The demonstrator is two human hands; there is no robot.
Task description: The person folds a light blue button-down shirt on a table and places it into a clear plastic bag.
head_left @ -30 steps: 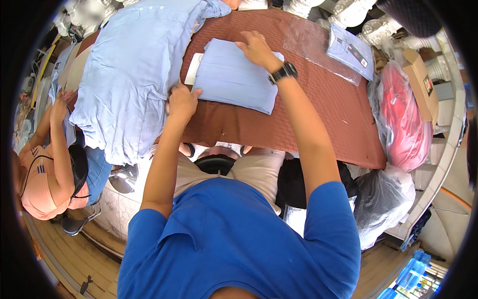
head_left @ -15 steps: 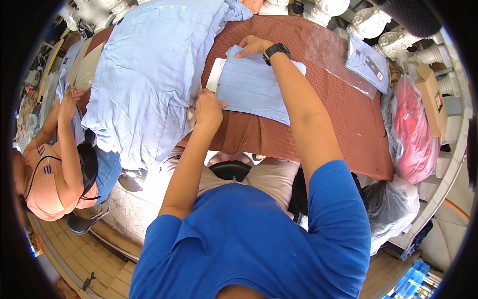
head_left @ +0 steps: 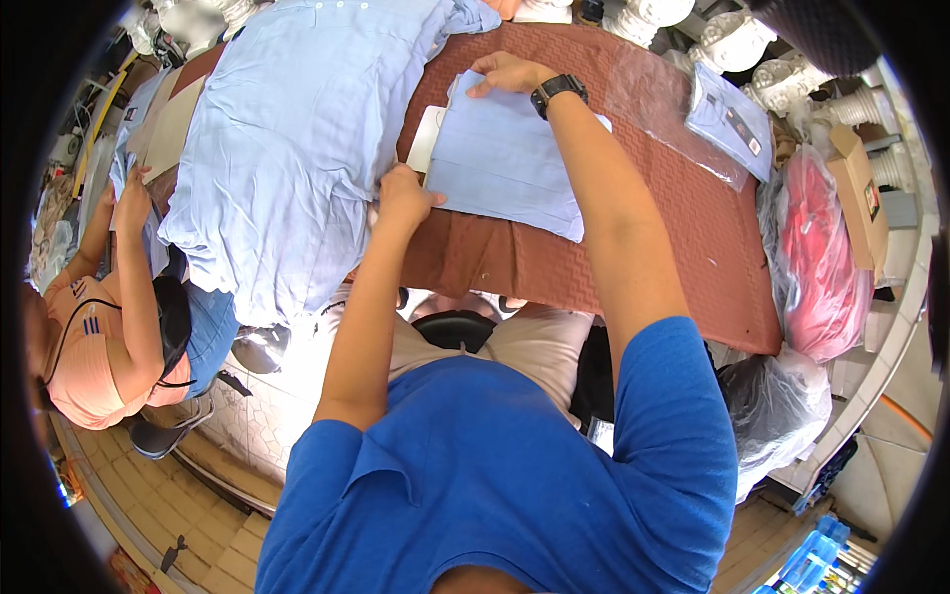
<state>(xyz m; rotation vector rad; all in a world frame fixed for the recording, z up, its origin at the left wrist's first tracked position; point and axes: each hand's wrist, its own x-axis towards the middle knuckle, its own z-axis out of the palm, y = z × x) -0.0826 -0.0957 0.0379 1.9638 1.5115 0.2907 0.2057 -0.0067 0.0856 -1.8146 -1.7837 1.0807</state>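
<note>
In front of me a light blue folded shirt (head_left: 507, 163) lies on the brown cloth-covered table. A white board (head_left: 426, 137) sticks out past its left edge. My left hand (head_left: 403, 198) is closed at the near left corner, its thumb on the shirt's edge; what the curled fingers hold underneath is hidden. At the far left corner, my right hand (head_left: 507, 74), with a black watch (head_left: 560, 93) on the wrist, pinches the shirt's edge between thumb and fingers.
A large heap of light blue shirts (head_left: 287, 148) lies left of the folded one. Beyond it a co-worker's hands (head_left: 129, 198) hold blue cloth. To the right are clear plastic film (head_left: 648, 109), a packed blue shirt (head_left: 729, 124), a red bagged bundle (head_left: 816, 257) and a cardboard box (head_left: 857, 198).
Both hands keep to the shirt's left corners, and its top layer lies with fewer creases. My right hand has shifted slightly up and right in the picture. The co-worker's hands have moved a little.
</note>
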